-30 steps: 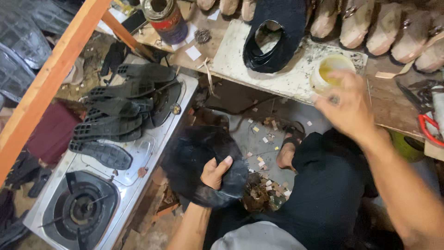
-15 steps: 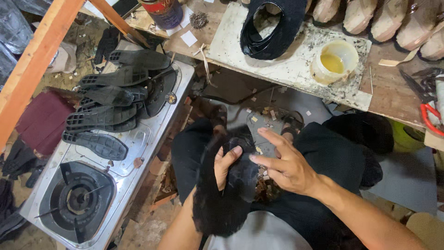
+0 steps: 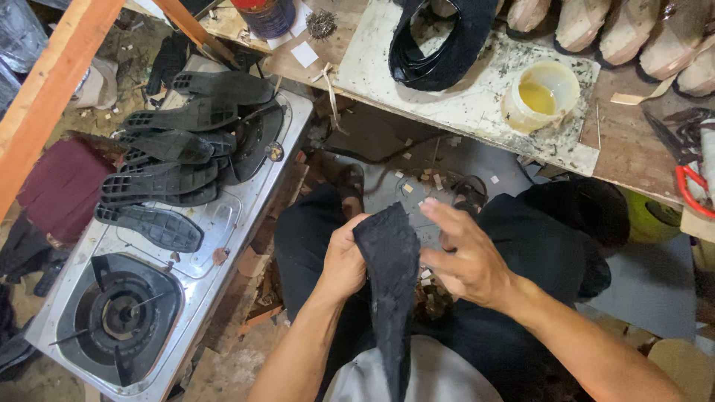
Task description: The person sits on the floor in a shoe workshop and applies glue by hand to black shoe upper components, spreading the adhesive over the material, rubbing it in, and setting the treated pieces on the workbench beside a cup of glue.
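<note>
**A:** What does the head camera show, looking down?

**B:** A seated person in dark trousers, seen from above. The left hand [image 3: 344,260] is wrapped around a black fabric shoe upper [image 3: 391,275], fingers closed on its left edge, holding it upright over the lap. The piece narrows as it runs down toward the bottom of the frame.

**A:** And the other hand?

**B:** The right hand [image 3: 465,257] sits just to the right of the upper with the fingers [image 3: 439,216] spread and loosely curved. The fingertips lie at the fabric's right edge; whether they press on it or only hover beside it cannot be told. It is not clenched on anything.

**A:** What is around the person?

**B:** To the left, a steel gas stove [image 3: 246,216] with one round burner [image 3: 119,316] near the bottom corner. A stack of black rubber shoe soles [image 3: 175,160] lies across its upper half. Above the hands is a stained white work board [image 3: 477,82], and on it rest another black shoe upper [image 3: 439,45] and a small plastic tub of yellow glue [image 3: 542,95]. Along the top right edge stands a row of pale shoe lasts [image 3: 625,30]. At the far right, red-handled scissors [image 3: 689,186] lie on the wooden bench. A dark can [image 3: 264,15] stands at the top, and an orange wooden beam [image 3: 52,89] slants across the upper left corner.

**A:** And the floor?

**B:** Two sandalled feet [image 3: 469,195] show below the bench, among scattered scraps.
</note>
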Action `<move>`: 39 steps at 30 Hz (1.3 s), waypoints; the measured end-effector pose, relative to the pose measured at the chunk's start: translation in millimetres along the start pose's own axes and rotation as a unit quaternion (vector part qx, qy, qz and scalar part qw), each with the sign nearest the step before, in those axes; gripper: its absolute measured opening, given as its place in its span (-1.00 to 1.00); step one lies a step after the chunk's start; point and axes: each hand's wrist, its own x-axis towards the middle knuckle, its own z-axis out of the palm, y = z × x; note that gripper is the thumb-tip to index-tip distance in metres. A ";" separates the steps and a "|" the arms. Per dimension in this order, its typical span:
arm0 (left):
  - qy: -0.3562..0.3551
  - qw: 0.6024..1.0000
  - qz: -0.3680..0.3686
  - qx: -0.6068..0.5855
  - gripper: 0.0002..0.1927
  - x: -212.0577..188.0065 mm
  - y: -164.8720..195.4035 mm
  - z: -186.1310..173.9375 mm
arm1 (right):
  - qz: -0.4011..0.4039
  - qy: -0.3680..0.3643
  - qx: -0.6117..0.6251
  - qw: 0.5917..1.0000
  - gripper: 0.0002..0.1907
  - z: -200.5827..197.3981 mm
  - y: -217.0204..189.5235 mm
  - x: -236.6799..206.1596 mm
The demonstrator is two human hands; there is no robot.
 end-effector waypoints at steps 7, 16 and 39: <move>0.096 0.992 0.053 0.054 -0.79 -1.1 22.4 -15.8 | -0.028 0.026 -0.114 0.993 -0.58 -27.9 17.7 12.0; 0.175 0.982 0.055 -0.044 -0.73 -0.5 33.4 -48.6 | 0.245 0.076 -0.258 0.931 -0.48 -106.1 148.2 40.0; 0.084 0.984 -0.077 -0.139 -0.79 34.1 6.7 -9.1 | 0.116 0.044 -0.003 0.992 -0.64 -21.4 30.4 14.4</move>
